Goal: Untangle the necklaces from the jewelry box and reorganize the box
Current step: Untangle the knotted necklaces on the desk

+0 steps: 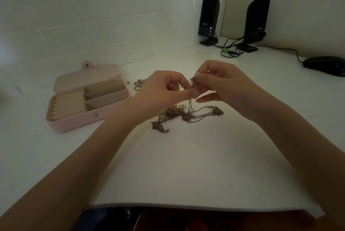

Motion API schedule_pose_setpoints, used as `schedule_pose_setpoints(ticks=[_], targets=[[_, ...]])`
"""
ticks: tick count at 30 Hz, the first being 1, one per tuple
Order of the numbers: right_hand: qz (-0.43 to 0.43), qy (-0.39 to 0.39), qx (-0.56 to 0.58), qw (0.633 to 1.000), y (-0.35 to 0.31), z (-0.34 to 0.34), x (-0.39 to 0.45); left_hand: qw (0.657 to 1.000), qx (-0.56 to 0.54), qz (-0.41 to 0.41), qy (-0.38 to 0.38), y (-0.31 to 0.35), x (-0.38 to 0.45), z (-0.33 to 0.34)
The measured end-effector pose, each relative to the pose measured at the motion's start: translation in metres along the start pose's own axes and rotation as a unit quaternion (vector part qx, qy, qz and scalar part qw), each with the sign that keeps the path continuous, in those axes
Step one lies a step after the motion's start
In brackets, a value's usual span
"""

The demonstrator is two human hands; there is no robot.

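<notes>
Two hands at work above a white counter (186, 165). Left hand (164, 90): thumb and curled fingers pinching a fine chain (191, 88). Right hand (220, 83): fingertips pinching the same chain just above, little finger extended below. Chain hangs roughly vertical from the hands down to one tangled heap of necklaces (184, 114) lying on the counter beneath them; the number of necklaces in the heap cannot be told. Heap's long axis runs left to right, one strand trailing toward the near left.

One pink jewelry box (87, 98), left of the hands, lid open and laid back toward the wall; long axis left to right, slightly angled. Inside: one bank of cream ring rolls at left, three oblong compartments at right, nothing visible in them.

Several small loose jewelry pieces (139, 84) between box and left hand; count unclear.

Two black speakers (209, 19), upright at the far right corner, cables trailing. One black computer mouse (324, 65), far right.
</notes>
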State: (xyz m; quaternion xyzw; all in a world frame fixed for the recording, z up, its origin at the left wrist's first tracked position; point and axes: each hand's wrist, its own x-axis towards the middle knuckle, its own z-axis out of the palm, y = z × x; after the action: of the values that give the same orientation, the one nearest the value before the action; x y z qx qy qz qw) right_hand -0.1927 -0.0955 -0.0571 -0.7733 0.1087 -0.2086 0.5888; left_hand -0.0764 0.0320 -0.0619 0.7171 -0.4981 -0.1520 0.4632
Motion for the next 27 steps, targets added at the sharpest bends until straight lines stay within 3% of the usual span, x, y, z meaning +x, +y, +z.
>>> schedule_pose_setpoints(ticks=[9,14,20,27], targets=[[-0.016,-0.018,-0.009,1.0,-0.0024,0.0025,-0.0024,0.995,-0.073,-0.045,0.043,0.0036,0.0016,0.0023],[-0.021,-0.006,-0.024,0.999,-0.0028,0.0017,-0.0018,0.992,-0.079,0.004,0.095,0.0022,-0.0011,0.0027],[-0.018,0.015,-0.019,1.0,-0.0035,0.001,-0.001,0.987,0.016,0.093,0.129,0.0017,-0.0054,0.0045],[-0.033,0.017,-0.044,0.998,-0.002,0.0008,-0.0003,0.979,0.025,0.101,0.173,0.0009,-0.0031,0.0068]])
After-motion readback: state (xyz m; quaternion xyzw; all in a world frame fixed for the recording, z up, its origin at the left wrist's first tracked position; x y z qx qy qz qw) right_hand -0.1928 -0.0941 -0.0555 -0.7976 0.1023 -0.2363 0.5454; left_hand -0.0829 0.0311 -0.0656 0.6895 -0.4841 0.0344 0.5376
